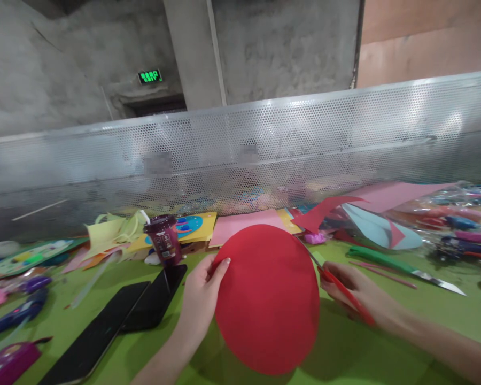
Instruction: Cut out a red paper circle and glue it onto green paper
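Red paper, cut as a rounded disc (268, 305), sits between the two hands. The left hand (202, 286) pinches its rim near ten o'clock, thumb in front. At three o'clock, the right hand (350, 291) curls round red-handled scissors (336, 282), blades pointing towards eleven o'clock beside the rim.

Craft workroom: concrete wall (288, 43), lit exit sign (149, 76), perforated metal partition (272, 125), red paper disc (268, 299), scissors (347, 291).
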